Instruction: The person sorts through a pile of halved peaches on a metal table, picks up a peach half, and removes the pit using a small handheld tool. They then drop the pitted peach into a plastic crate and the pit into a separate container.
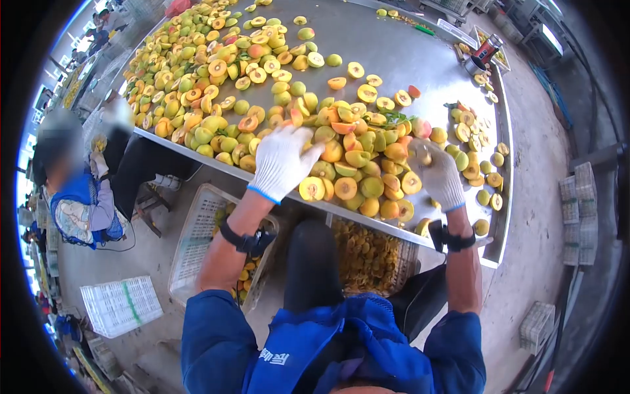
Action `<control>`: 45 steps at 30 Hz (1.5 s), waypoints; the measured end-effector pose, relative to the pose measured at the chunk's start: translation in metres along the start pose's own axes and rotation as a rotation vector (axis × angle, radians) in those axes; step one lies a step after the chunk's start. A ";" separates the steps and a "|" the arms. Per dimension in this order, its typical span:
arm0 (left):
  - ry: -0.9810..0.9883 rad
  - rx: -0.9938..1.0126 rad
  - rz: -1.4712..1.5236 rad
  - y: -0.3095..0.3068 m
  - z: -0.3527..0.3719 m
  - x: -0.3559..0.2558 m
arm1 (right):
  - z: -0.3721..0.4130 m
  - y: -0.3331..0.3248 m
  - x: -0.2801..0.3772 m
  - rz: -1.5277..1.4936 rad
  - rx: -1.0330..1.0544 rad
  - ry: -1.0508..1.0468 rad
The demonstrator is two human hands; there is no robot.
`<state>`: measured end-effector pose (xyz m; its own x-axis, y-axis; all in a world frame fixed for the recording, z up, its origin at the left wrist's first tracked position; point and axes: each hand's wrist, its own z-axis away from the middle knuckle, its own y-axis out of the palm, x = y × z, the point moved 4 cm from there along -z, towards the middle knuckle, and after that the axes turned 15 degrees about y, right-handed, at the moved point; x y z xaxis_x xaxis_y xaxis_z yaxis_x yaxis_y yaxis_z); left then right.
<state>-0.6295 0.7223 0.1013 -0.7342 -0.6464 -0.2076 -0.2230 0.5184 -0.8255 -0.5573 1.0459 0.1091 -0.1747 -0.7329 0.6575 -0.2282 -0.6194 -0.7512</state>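
- At the near edge of the steel table [387, 52], head view: I see halved yellow and orange fruit spread over most of the top. A thick fruit pile [367, 177] is heaped against the edge closest to me.
- My left hand [282, 161], in a white glove, lies palm-down on the table-edge side of that pile. The fingers are spread and loose, and the tips touch the halves. I see nothing gripped in it.
- My right hand [438, 176], also gloved, is at the same edge, further along the table. It is curled shut round a small yellowish fruit piece [424, 156], held up just above the pile.
- Under the table edge sit two baskets. The left basket [197, 230] holds a few fruits. The right basket [408, 261] is filled with small brownish bits, which may be stones, though I cannot tell for sure.
- Beyond the table's left end a co-worker [75, 197] sits in blue, apart from my hands.
- Step in hand, as I judge it: working through the pile one half at a time, with the right hand dealing with its piece while the left feels for another.
- Next move, in my view: the left fingers need to close on a single half without pushing its neighbours off the edge. The right hand's piece has to be let go over the proper basket below.
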 end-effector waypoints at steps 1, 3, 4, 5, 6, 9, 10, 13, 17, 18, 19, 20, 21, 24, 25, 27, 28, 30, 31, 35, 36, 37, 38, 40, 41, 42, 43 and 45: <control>-0.082 0.125 0.025 0.001 0.019 -0.007 | 0.023 -0.005 0.002 -0.004 0.084 0.108; -0.122 0.245 0.036 0.021 0.058 -0.014 | 0.066 -0.007 0.000 -0.036 0.097 0.061; -0.096 0.235 0.013 0.039 0.077 -0.011 | 0.083 -0.005 -0.003 -0.007 0.132 0.064; -0.135 0.353 0.018 0.042 0.080 -0.018 | 0.097 -0.001 -0.006 -0.028 0.211 0.088; -0.190 0.338 0.023 0.045 0.081 -0.021 | 0.109 -0.006 0.009 0.003 0.251 0.067; -0.260 0.438 0.072 0.049 0.075 -0.023 | 0.134 -0.019 0.038 0.053 0.287 0.068; -0.257 0.430 0.083 0.052 0.074 -0.026 | 0.144 -0.024 0.042 0.060 0.279 0.057; -0.222 0.347 0.098 0.054 0.079 -0.040 | 0.171 -0.014 0.032 -0.292 0.229 0.186; -0.128 0.178 0.017 0.060 0.087 -0.060 | 0.217 -0.017 0.034 -0.529 0.358 0.400; -0.168 0.072 0.082 0.050 0.087 -0.067 | 0.228 -0.024 0.034 -0.528 0.340 0.388; -0.206 -0.033 0.150 0.040 0.088 -0.074 | 0.240 -0.033 0.032 -0.526 0.322 0.380; -0.242 -0.135 0.219 0.032 0.090 -0.080 | 0.251 -0.043 0.031 -0.525 0.302 0.373; -0.213 -0.273 0.379 0.013 0.092 -0.087 | 0.264 -0.057 0.031 -0.643 0.306 0.383; -0.613 -0.549 1.619 -0.014 0.106 -0.121 | 0.299 -0.106 0.026 -0.322 0.131 0.286; -0.636 -0.575 1.844 -0.031 0.110 -0.138 | 0.310 -0.125 0.017 -0.256 0.116 0.298; -0.645 -0.621 1.976 -0.036 0.124 -0.159 | 0.330 -0.168 0.006 -0.016 0.020 0.206; -0.657 -0.635 2.049 -0.034 0.130 -0.170 | 0.341 -0.192 0.001 0.157 0.035 0.241; -0.560 -0.599 2.226 -0.013 0.137 -0.181 | 0.362 -0.228 -0.011 0.350 0.007 0.181; -0.607 -0.619 2.287 -0.003 0.140 -0.186 | 0.374 -0.236 -0.012 0.379 -0.033 0.174; -0.664 -0.568 2.436 0.023 0.152 -0.211 | 0.401 -0.223 -0.042 0.183 -0.127 0.189; -0.597 -0.532 2.418 0.031 0.154 -0.214 | 0.400 -0.201 -0.056 0.050 -0.134 0.195; -0.614 -0.504 2.364 0.035 0.157 -0.220 | 0.396 -0.172 -0.058 -0.065 -0.079 0.234; -0.625 -0.480 2.305 0.036 0.158 -0.225 | 0.386 -0.142 -0.053 -0.185 -0.024 0.267; -0.651 -0.425 2.215 0.042 0.161 -0.231 | 0.361 -0.091 -0.037 -0.096 0.052 0.120; -0.663 -0.396 2.186 0.045 0.163 -0.231 | 0.348 -0.065 -0.036 -0.161 0.120 0.119; -0.675 -0.377 2.156 0.048 0.165 -0.230 | 0.337 -0.044 -0.031 -0.224 0.192 0.112; -0.776 -0.388 2.086 0.051 0.167 -0.229 | 0.327 -0.028 -0.019 -0.291 0.210 0.103; -0.916 -0.425 2.056 0.065 0.171 -0.222 | 0.310 -0.004 0.003 -0.337 0.209 0.061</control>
<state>-0.3715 0.8040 0.0042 0.2799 0.7894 -0.5464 0.0216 0.5638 0.8256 -0.2600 0.9589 0.0953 -0.1810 -0.4645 0.8668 -0.0835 -0.8710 -0.4842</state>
